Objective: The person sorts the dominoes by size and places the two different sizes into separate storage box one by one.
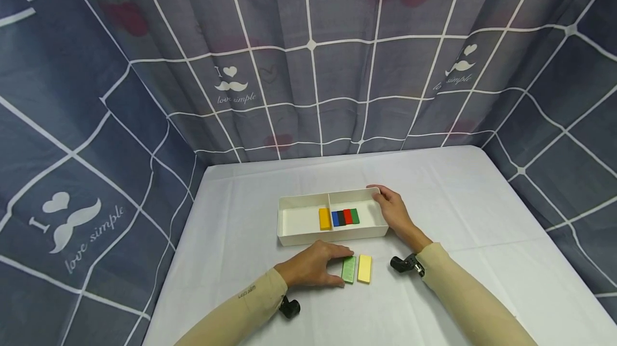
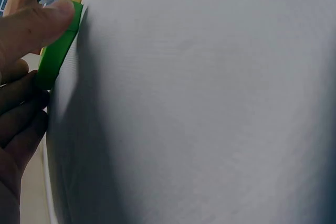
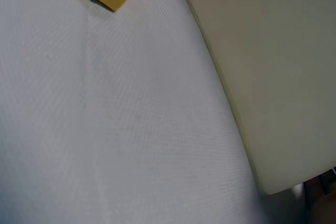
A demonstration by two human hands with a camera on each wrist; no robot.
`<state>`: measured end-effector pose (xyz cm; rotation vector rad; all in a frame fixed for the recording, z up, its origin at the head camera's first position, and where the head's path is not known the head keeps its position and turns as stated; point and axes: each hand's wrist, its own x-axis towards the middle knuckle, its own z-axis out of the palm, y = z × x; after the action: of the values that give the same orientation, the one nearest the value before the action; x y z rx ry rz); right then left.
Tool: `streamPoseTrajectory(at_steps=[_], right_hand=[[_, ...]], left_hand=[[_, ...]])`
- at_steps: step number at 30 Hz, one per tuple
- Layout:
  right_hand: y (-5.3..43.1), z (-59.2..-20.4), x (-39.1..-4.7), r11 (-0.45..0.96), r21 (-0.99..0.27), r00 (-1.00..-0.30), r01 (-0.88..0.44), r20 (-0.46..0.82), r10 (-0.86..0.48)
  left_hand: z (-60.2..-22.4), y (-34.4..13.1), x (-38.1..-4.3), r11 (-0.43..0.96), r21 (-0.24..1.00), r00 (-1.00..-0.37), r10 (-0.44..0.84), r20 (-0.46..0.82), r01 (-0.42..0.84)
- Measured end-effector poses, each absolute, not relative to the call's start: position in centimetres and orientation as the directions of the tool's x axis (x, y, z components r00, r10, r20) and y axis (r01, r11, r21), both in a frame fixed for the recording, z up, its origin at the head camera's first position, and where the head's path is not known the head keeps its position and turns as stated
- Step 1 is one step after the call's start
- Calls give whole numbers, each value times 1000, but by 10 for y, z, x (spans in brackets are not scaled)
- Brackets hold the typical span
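My left hand (image 1: 313, 264) pinches a light green block (image 1: 348, 270) at its two ends, thumb on the near end and fingers on the far one. The left wrist view shows the thumb (image 2: 59, 17) pressed to that block. Just to its right lies a pale yellow block (image 1: 365, 269) on the cloth. My right hand (image 1: 396, 213) grips the right end of a white two-part box (image 1: 308, 238), its thumb over the rim. An orange-yellow block (image 1: 325, 219) sits against the divider in the left compartment. Blue (image 1: 336, 219), black (image 1: 341, 218), red (image 1: 347, 217) and dark green (image 1: 355, 216) blocks stand side by side in the right one.
A white cloth (image 1: 241, 217) covers the table. Dark checked curtains (image 1: 289, 78) close in the back and both sides. Each wrist wears a small black camera; the left one (image 1: 290, 308) is near the sleeve, as is the right one (image 1: 405, 264).
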<state>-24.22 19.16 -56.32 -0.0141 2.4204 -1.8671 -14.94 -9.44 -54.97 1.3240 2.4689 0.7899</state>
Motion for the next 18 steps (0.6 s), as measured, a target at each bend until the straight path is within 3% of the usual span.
streamPoseTrajectory(at_steps=[10,18], right_hand=[[192,-563,-242,245,-968,-996,53,-68,-55],[191,-563,-242,231,-972,-997,43,-57,-53]], left_hand=[[-548,-94,-149,440,565,-563,825,54,698],[-531,-94,-152,416,559,-521,853,34,717]])
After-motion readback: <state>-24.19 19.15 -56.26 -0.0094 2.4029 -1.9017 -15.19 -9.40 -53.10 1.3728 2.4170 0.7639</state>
